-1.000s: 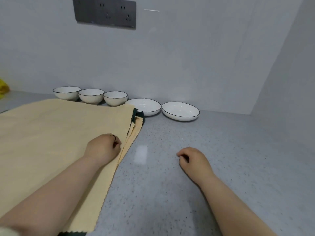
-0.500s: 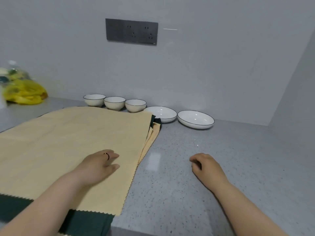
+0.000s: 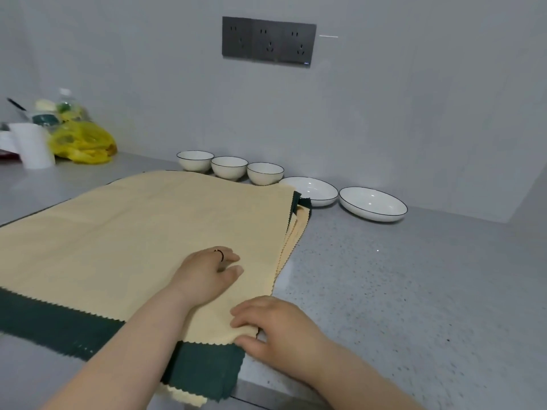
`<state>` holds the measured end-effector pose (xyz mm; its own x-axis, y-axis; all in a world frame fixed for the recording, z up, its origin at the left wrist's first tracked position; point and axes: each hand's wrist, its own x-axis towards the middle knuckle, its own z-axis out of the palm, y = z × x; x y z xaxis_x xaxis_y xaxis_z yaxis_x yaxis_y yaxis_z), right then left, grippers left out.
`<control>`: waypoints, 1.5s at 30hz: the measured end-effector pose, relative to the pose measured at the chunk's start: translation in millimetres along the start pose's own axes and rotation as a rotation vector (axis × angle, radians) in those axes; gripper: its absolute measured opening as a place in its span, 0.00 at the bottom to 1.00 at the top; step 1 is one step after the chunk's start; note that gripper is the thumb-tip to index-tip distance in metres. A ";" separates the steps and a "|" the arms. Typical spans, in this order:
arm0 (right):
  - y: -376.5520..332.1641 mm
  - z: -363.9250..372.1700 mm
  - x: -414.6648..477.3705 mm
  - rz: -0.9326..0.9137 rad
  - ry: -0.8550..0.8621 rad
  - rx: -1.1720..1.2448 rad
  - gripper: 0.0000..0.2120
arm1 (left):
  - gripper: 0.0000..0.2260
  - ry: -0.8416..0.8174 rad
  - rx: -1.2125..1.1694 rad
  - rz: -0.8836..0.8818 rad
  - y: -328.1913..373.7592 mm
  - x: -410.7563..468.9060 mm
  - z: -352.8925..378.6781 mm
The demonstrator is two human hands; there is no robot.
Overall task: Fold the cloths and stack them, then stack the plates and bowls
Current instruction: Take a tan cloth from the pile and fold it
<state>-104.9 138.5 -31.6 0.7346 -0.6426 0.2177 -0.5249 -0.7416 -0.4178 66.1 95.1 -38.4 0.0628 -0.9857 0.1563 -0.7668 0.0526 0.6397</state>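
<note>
head view: the left grip lies palm down on the top cloth at mid frame, fingers relaxed and slightly spread, a ring on one, forearm running in from the lower left. the right grip, lower centre, pinches that cloth's near right corner, fingers curled on top, thumb at the scalloped edge. the beige and green cloths lie unfolded in a pile across the left of the worktop. three bowls and two plates stand unstacked along the wall, above the pile.
</note>
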 end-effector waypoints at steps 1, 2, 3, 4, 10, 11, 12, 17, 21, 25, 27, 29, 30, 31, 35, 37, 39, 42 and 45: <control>0.1 1.0 0.5 -0.001 0.017 -0.014 0.13 | 0.12 0.001 -0.074 -0.024 1.1 -0.4 -0.4; 0.1 1.9 1.3 0.002 0.039 -0.024 0.13 | 0.09 -0.004 -0.122 -0.038 2.3 -1.6 -0.7; 0.7 2.7 2.2 0.015 0.067 -0.021 0.13 | 0.07 -0.009 -0.159 -0.039 3.3 -2.3 -1.1; 0.9 3.1 3.2 0.040 0.096 0.005 0.13 | 0.05 -0.020 -0.203 -0.038 3.4 -2.4 -2.0; 4.3 -4.7 7.0 0.221 0.149 0.260 0.11 | 0.33 -0.334 -0.211 0.060 5.5 -31.1 -31.3; 7.1 -6.9 6.5 0.255 0.168 0.309 0.10 | 0.34 -0.378 -0.117 0.063 6.3 -38.4 -37.1; 9.8 -9.8 5.6 0.290 0.192 0.350 0.11 | 0.30 -0.401 -0.043 0.059 6.6 -44.5 -42.1; 25.9 -34.6 -4.8 0.404 0.391 0.432 0.16 | 0.13 -0.110 0.493 0.168 6.8 -60.3 -57.0; 40.5 -60.6 -31.5 0.440 0.499 0.407 0.18 | 0.16 -0.132 0.700 0.092 7.6 -63.0 -63.2; 60.9 -85.0 -82.1 0.515 0.557 0.353 0.19 | 0.19 -0.192 0.687 0.021 25.5 -61.8 -54.7; 70.4 -97.5 -112.0 0.572 0.588 0.331 0.19 | 0.22 -0.235 0.594 -0.001 40.7 -59.9 -42.9; 75.4 -110.3 -142.8 0.621 0.625 0.313 0.18 | 0.24 -0.294 0.502 0.025 58.5 -60.4 -26.4; 76.9 -115.5 -157.7 0.642 0.647 0.314 0.18 | 0.25 -0.322 0.467 0.053 68.0 -62.3 -18.2; 77.8 -119.9 -173.8 0.667 0.671 0.317 0.17 | 0.25 -0.346 0.444 0.091 78.5 -64.8 -9.6; 76.7 -128.9 -236.7 0.781 0.752 0.317 0.16 | 0.26 -0.433 0.410 0.215 118.1 -74.9 20.0; 74.4 -129.7 -259.7 0.834 0.781 0.310 0.16 | 0.27 -0.498 0.411 0.253 133.1 -79.9 28.0; 69.7 -130.2 -278.4 0.883 0.814 0.334 0.15 | 0.28 -0.559 0.410 0.285 144.8 -85.0 33.3; 62.6 -131.3 -293.0 0.934 0.858 0.375 0.15 | 0.27 -0.626 0.424 0.291 154.5 -92.5 31.9; 55.2 -131.5 -298.5 0.958 0.876 0.374 0.13 | 0.20 -0.709 0.464 0.265 159.3 -97.8 22.8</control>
<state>-409.7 264.0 -3.6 -0.4392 -0.8881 0.1355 -0.4216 0.0706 -0.9040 -76.8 196.2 31.0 -0.4461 -0.8256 -0.3455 -0.8913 0.3748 0.2551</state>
